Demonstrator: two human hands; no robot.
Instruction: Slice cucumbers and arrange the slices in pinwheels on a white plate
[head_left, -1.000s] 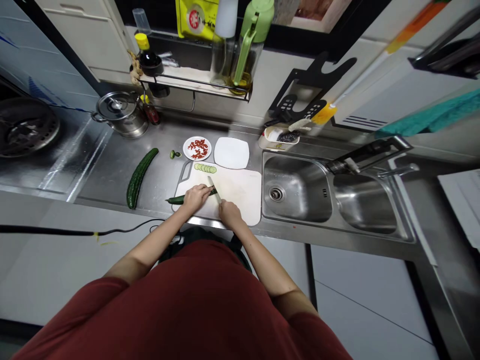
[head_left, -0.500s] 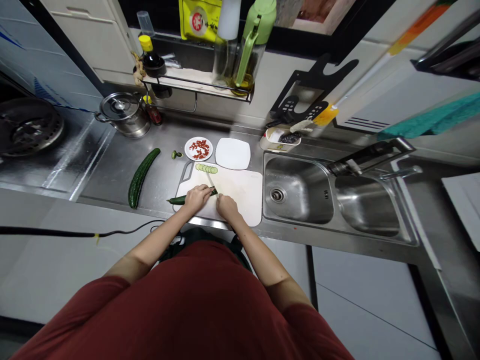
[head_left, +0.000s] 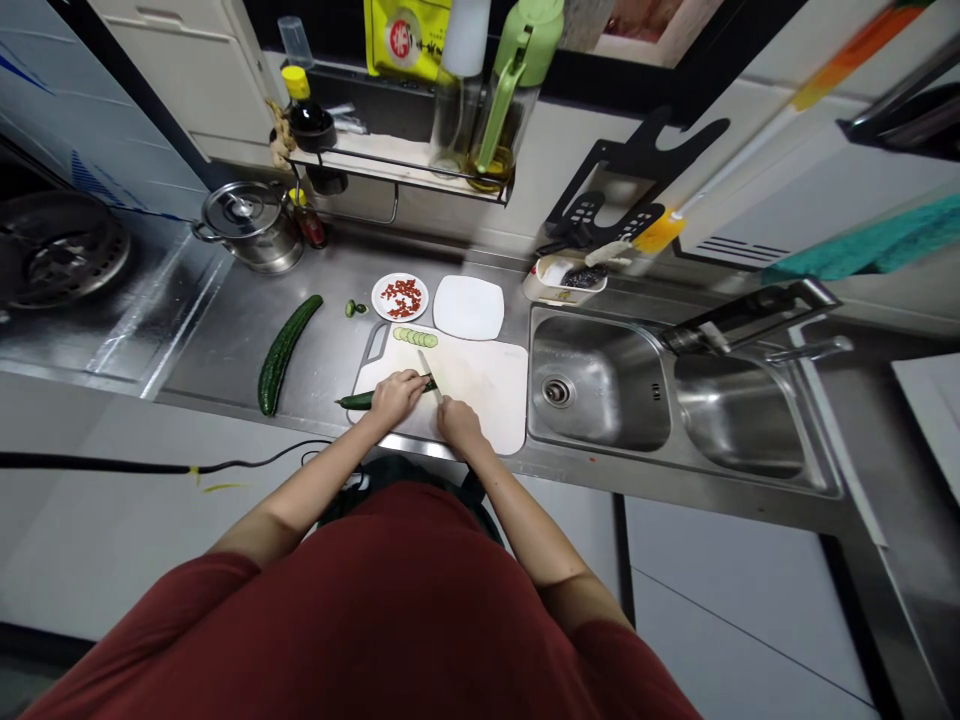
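Observation:
My left hand (head_left: 398,397) is closed over a dark green cucumber (head_left: 355,401), which lies across the white cutting board (head_left: 491,385) with one end past the board's left edge. In my right hand (head_left: 459,421) is the handle of a knife (head_left: 430,372); its blade points away from me, close by the cucumber's right end. Whether the blade touches the cucumber I cannot tell. A row of overlapping cucumber slices (head_left: 415,338) lies at the board's far left. Behind the board stand a plate of small red pieces (head_left: 400,312) and a white plate (head_left: 469,307).
A whole cucumber (head_left: 289,355) and cucumber ends (head_left: 355,308) lie left of the board. The double sink (head_left: 600,390) adjoins on the right. At the back are a lidded pot (head_left: 251,225), a utensil holder (head_left: 564,289) and a bottle shelf (head_left: 405,172).
The knife blade has shifted slightly and shows more plainly beside the cucumber. My right hand has moved a little to the right; my left hand stays on the cucumber.

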